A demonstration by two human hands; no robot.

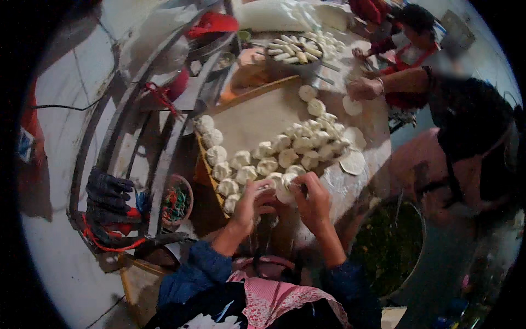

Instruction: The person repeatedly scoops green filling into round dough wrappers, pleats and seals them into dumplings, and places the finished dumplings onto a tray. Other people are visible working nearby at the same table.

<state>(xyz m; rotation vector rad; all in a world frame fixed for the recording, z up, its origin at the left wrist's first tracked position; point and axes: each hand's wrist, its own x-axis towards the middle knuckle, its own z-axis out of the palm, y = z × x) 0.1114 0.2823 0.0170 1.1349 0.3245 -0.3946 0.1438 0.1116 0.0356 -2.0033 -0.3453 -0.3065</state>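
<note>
My left hand (250, 203) and my right hand (314, 201) are raised above the table's near edge, both at one piece of pale dough (285, 190) held between them. The right fingertips pinch its upper right rim, and the left fingers support its left side. Just beyond them, rows of shaped dough buns (267, 165) lie on a wooden-edged board (250, 119), bunched closely towards the right. Flat round dough wrappers (352, 163) lie on the table right of the buns. Whether the held piece contains filling cannot be seen.
A round pot of elongated dough rolls (292, 59) stands at the back. Two people (464, 98) are on the right, one reaching over the table. A large tub of dark green contents (388, 246) is at lower right. Left are a metal rack (158, 177) and dark gloves (109, 197).
</note>
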